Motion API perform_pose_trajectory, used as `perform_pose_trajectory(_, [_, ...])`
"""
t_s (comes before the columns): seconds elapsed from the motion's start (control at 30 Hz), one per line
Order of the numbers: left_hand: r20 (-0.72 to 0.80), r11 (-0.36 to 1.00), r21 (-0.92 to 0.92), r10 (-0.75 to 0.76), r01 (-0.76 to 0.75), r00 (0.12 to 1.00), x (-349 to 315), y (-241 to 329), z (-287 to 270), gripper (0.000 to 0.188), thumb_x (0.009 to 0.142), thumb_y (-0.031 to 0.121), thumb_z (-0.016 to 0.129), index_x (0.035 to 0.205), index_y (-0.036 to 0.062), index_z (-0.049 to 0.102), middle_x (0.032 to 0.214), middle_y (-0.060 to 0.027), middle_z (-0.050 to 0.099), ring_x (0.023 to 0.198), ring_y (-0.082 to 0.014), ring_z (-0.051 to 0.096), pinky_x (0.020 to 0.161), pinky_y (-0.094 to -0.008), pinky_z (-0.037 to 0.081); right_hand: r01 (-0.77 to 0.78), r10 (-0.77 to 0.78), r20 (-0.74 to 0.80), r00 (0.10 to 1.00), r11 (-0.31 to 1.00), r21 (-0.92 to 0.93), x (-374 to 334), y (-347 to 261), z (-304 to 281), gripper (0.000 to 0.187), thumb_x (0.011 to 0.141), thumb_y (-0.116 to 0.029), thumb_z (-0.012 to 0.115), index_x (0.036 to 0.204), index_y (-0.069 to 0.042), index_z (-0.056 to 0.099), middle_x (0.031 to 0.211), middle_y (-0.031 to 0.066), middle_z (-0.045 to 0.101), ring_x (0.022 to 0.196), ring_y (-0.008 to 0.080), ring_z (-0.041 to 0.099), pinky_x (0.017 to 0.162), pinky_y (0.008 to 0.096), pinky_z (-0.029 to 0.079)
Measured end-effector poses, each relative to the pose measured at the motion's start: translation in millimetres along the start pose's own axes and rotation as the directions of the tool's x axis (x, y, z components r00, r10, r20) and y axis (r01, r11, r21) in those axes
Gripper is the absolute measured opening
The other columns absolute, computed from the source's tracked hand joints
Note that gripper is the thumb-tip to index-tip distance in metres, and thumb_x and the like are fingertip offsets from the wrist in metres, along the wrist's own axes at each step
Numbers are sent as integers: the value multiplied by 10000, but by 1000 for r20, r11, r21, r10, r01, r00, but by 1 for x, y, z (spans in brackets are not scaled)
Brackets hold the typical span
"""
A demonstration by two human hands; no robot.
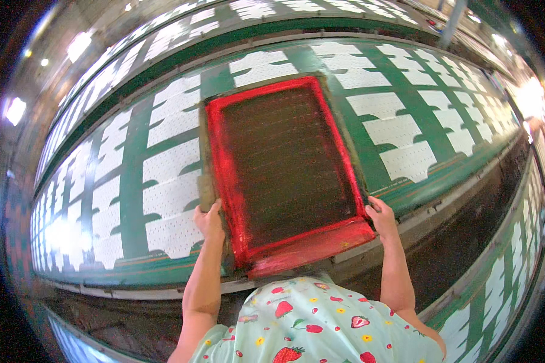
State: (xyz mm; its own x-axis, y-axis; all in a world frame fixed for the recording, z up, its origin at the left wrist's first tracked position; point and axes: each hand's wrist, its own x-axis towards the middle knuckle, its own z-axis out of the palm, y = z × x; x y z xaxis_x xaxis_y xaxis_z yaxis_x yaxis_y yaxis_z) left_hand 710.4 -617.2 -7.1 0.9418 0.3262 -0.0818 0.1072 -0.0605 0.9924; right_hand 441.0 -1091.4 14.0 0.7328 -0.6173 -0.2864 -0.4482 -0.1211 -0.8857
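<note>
A large screen-printing frame [287, 163] is held in front of me, over a long green table. Its mesh is dark, with a bright red border and a wider red band along the near edge. My left hand [209, 221] grips the frame's left side near its lower corner, thumb on top. On the opposite side, my right hand [379, 215] is closed round the edge near the lower right corner. Whether the frame rests on the table or hangs just above it, I cannot tell. White cut fabric pieces [399, 136] with small printed marks lie in rows on both sides.
The green table [133, 218] runs from left to right, with a rail along its near edge [181, 293]. More tables with white pieces stand beyond it and behind me at the lower right [496, 290]. A grey post [453, 24] rises at the far right.
</note>
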Motion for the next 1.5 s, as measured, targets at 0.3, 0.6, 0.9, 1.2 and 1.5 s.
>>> perform_pose_trajectory(0.3, [-7, 1000, 11, 29, -29, 1000, -28, 1, 38, 355, 849, 91, 922, 1138, -41, 763, 1080, -112, 821, 925, -188, 738, 882, -357, 580, 257, -282, 33, 959, 813, -523, -1, -14, -22, 585, 977, -205, 810, 1509, -13, 664, 1493, 211, 678, 1392, 376, 627, 1190, 497, 494])
perform_pose_trajectory(0.6, [18, 999, 37, 25, -26, 1000, -19, -29, 47, 338, 857, 100, 921, 1132, -16, 761, 1079, -84, 817, 930, -170, 733, 863, -358, 582, 867, -554, 668, 496, 347, -357, -77, -58, 31, 484, 856, -72, 772, 1340, -100, 779, 1345, 168, 719, 1284, 393, 671, 1109, 527, 545])
perform_pose_trajectory(0.9, [-98, 890, 452, 112, -56, 989, -21, -30, 50, 531, 803, 376, 935, 1106, -25, 765, 1038, -210, 811, 957, -374, 779, 908, -474, 597, 868, -463, 734, 497, 268, -418, -71, -83, 93, 421, 871, -66, 693, 1273, -123, 801, 1198, 116, 777, 1130, 353, 750, 984, 502, 606])
perform_pose_trajectory(1.2, [-127, 913, 374, 224, -162, 966, -23, -26, 56, 541, 1009, 430, 777, 1313, -16, 741, 1230, -271, 757, 1187, -467, 708, 1037, -533, 554, 819, -319, 755, 573, 272, -506, -79, -96, 86, 463, 870, -37, 654, 1299, -143, 792, 1204, 123, 787, 1117, 369, 753, 971, 495, 614])
perform_pose_trajectory(1.5, [-102, 930, 337, 190, -145, 977, -23, -26, 55, 495, 1091, 373, 688, 1382, -27, 708, 1282, -265, 768, 1187, -445, 727, 1045, -513, 556, 842, -654, 586, 478, 151, -518, -68, -61, 114, 436, 899, -54, 648, 1309, -108, 786, 1213, 123, 772, 1110, 339, 753, 970, 476, 606])
